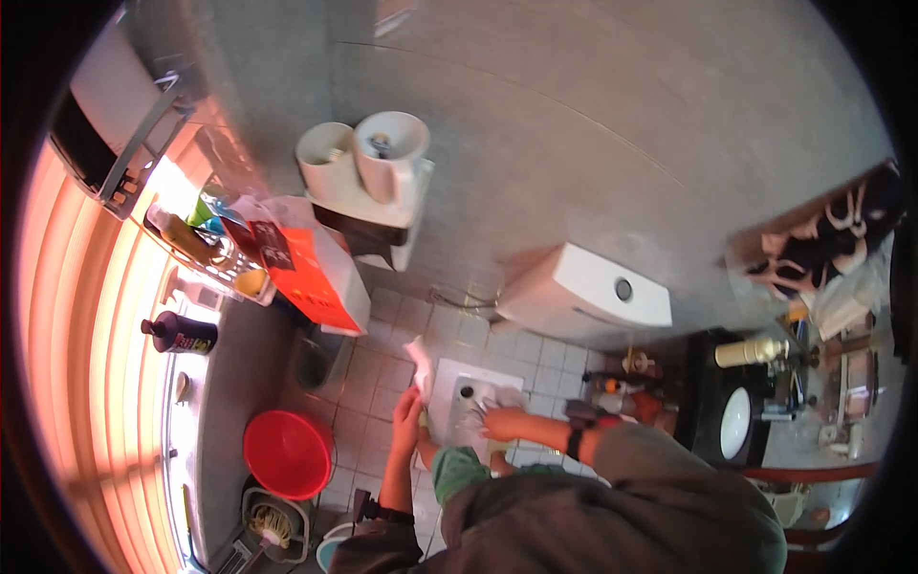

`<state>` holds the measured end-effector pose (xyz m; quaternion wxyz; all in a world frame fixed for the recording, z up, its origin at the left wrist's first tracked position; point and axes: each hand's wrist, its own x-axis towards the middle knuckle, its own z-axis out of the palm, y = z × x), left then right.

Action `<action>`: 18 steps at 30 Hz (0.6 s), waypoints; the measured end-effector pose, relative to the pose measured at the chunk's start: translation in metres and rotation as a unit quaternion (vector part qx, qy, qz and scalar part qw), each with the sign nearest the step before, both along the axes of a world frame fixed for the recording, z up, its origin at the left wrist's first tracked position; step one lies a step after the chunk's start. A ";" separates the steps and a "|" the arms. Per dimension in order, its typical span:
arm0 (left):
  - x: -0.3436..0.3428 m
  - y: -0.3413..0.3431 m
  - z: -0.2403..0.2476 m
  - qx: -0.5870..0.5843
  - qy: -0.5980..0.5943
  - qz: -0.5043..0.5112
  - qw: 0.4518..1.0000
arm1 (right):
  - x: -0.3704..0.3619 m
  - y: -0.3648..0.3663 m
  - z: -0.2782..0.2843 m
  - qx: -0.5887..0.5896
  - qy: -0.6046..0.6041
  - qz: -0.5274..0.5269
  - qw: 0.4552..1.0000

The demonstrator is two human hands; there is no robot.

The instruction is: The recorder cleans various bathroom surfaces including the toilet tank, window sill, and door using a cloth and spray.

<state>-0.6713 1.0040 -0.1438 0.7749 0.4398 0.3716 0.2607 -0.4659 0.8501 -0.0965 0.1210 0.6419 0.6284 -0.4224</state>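
a dark bottle [179, 333] is seen on the window ledge at far left, and a red bucket [288, 453] is set on the tiled floor [378, 378] below it. further right, a crumpled white cloth [421, 368] is pinched in the fingers of the left hand [407, 409], just beside the left edge of the white squat toilet pan [461, 421] (sunk into the floor). the right hand [505, 423] is laid over the pan, closed around something pale; what it is cannot be told. a dark band is worn on that wrist. behind, a white cistern [585, 297] is fixed to the grey wall. at far right, a white basin [734, 423] is set in a dark counter.
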 end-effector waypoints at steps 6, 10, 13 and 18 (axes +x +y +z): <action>0.083 -0.083 0.121 0.111 -0.026 -0.133 0.985 | 0.002 -0.002 0.058 -0.095 0.035 0.116 0.988; 0.090 -0.114 0.177 0.211 0.045 -0.116 0.970 | 0.013 -0.028 0.083 -0.040 0.092 0.113 0.989; 0.086 -0.131 0.214 0.384 0.084 -0.176 0.903 | 0.042 -0.074 0.102 0.007 0.132 0.117 0.984; 0.106 -0.175 0.279 0.481 0.004 -0.162 0.862 | 0.018 -0.016 0.123 0.088 0.193 0.113 0.971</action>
